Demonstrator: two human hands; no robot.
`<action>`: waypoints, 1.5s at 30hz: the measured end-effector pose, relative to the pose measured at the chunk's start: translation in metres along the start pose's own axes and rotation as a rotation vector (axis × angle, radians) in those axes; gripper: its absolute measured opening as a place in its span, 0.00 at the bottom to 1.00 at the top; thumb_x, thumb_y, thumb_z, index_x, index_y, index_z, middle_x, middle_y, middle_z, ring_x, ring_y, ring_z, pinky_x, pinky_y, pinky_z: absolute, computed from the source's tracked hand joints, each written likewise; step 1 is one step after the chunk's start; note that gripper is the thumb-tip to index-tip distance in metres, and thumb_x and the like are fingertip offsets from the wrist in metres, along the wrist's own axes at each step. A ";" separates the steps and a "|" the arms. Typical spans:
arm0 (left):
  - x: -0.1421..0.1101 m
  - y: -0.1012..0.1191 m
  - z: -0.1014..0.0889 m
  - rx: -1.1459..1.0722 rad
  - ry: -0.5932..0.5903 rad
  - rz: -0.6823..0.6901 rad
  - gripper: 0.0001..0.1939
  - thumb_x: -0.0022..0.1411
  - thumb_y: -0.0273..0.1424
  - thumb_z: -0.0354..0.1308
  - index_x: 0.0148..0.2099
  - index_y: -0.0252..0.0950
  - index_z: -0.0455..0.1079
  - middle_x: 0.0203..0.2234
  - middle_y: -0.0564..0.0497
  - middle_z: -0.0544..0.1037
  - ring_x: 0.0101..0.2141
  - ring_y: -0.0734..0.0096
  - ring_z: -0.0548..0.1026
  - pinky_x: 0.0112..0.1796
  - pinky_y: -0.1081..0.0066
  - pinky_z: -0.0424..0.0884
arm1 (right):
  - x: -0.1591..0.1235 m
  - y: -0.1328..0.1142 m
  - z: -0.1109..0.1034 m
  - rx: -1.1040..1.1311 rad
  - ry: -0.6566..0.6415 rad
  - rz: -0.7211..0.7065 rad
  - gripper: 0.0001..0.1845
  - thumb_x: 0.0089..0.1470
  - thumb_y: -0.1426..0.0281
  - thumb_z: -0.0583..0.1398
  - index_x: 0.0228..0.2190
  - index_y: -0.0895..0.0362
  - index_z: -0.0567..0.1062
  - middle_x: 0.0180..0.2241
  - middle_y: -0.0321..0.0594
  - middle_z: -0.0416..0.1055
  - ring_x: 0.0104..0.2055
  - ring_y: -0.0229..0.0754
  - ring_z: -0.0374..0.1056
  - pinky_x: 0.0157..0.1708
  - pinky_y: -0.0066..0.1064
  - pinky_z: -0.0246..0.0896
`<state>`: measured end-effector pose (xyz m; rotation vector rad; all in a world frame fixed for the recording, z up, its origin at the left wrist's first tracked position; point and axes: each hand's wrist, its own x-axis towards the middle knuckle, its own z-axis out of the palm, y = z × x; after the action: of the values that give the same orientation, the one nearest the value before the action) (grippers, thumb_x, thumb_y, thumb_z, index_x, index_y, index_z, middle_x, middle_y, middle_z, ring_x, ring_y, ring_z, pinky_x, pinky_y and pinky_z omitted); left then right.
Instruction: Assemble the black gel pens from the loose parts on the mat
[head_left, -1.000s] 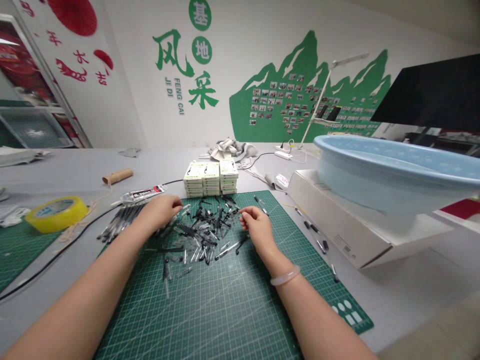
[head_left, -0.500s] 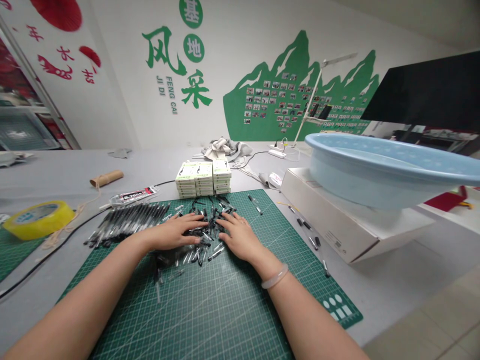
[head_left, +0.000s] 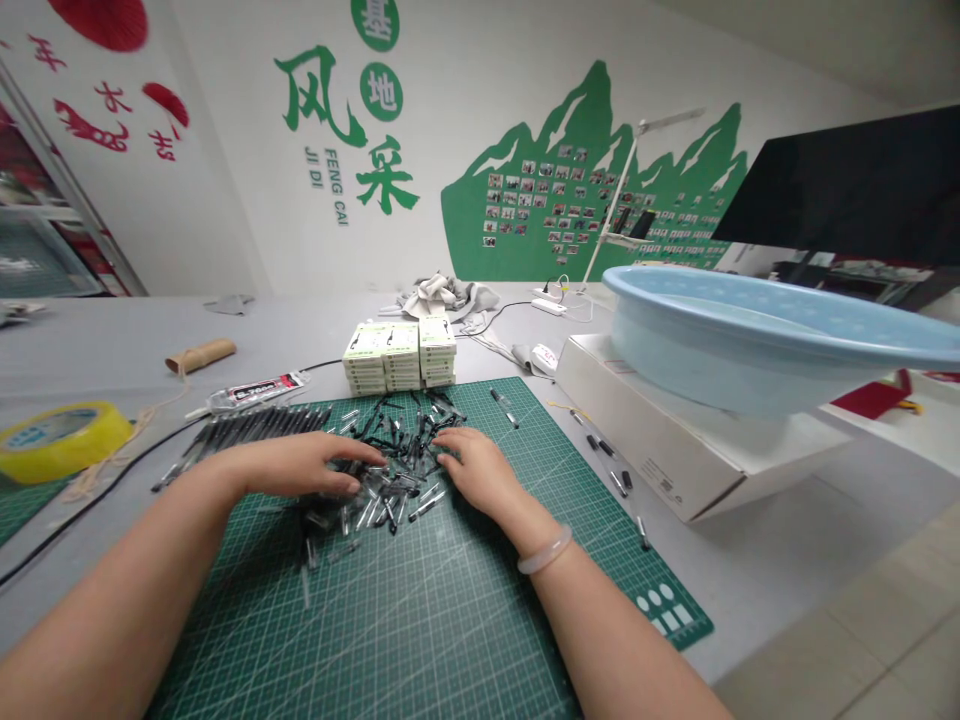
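Note:
A loose heap of black and clear pen caps (head_left: 394, 490) lies on the green cutting mat (head_left: 375, 620). Over the heap's left side is my left hand (head_left: 315, 465), its thumb and fingers apart and nothing seen between them. At the right edge of the heap my right hand (head_left: 476, 470) rests low, fingers spread and curved towards the caps, apparently holding nothing. A row of black-and-clear pens (head_left: 259, 428) lies side by side behind my left wrist, partly covered by it. One pen (head_left: 504, 408) lies alone behind my right hand.
Small white-and-green boxes (head_left: 382, 358) stand stacked behind the heap. To the right, a blue basin (head_left: 697, 350) sits on a white carton (head_left: 675, 450), with several loose pen parts (head_left: 616, 470) beside it. Yellow tape (head_left: 64, 440) and a black cable (head_left: 90, 525) lie at left.
My left hand has moved left and lifted off the middle of the heap, uncovering more caps. My right hand stays near the heap's right edge. The view has shifted slightly.

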<state>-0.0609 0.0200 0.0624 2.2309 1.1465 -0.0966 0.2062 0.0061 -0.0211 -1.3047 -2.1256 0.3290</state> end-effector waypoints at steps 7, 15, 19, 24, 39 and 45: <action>-0.001 -0.003 -0.010 0.010 0.061 -0.049 0.23 0.59 0.43 0.52 0.55 0.48 0.71 0.53 0.54 0.74 0.52 0.61 0.70 0.53 0.66 0.64 | 0.008 0.029 -0.007 -0.098 0.135 0.120 0.18 0.59 0.71 0.54 0.50 0.56 0.72 0.51 0.44 0.70 0.56 0.44 0.62 0.57 0.37 0.51; 0.022 -0.032 0.000 0.071 0.376 -0.092 0.21 0.58 0.43 0.48 0.46 0.42 0.76 0.46 0.51 0.79 0.46 0.61 0.74 0.48 0.68 0.67 | 0.012 0.037 0.007 -0.194 -0.114 0.161 0.28 0.63 0.55 0.46 0.61 0.49 0.58 0.65 0.39 0.52 0.67 0.54 0.42 0.62 0.51 0.37; 0.024 -0.043 -0.003 0.119 0.469 -0.162 0.20 0.57 0.41 0.48 0.44 0.42 0.77 0.43 0.51 0.80 0.44 0.61 0.75 0.46 0.70 0.66 | 0.013 0.036 0.004 -0.186 -0.052 0.153 0.24 0.63 0.60 0.48 0.56 0.56 0.67 0.59 0.45 0.63 0.62 0.48 0.53 0.61 0.41 0.43; 0.017 -0.057 -0.013 0.242 0.612 -0.281 0.18 0.56 0.40 0.49 0.42 0.40 0.77 0.39 0.49 0.81 0.41 0.58 0.75 0.42 0.67 0.66 | 0.013 0.035 -0.004 -0.193 0.042 0.189 0.15 0.61 0.69 0.52 0.43 0.57 0.76 0.44 0.45 0.74 0.49 0.44 0.66 0.50 0.32 0.56; -0.009 -0.035 -0.006 0.177 0.166 -0.309 0.09 0.41 0.32 0.58 0.29 0.41 0.77 0.24 0.53 0.78 0.28 0.66 0.74 0.27 0.73 0.63 | 0.015 0.039 0.000 -0.263 0.046 0.165 0.12 0.57 0.74 0.55 0.39 0.57 0.77 0.42 0.44 0.74 0.47 0.46 0.64 0.50 0.34 0.53; -0.024 -0.037 0.028 0.326 0.242 -0.372 0.09 0.39 0.27 0.57 0.26 0.42 0.75 0.24 0.50 0.77 0.26 0.64 0.73 0.24 0.72 0.59 | 0.013 0.033 -0.002 -0.385 0.104 0.249 0.10 0.56 0.74 0.54 0.35 0.60 0.76 0.39 0.50 0.71 0.45 0.48 0.64 0.46 0.35 0.55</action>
<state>-0.0977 0.0032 0.0294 2.3226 1.7824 -0.1806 0.2271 0.0331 -0.0309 -1.7715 -2.0031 -0.0549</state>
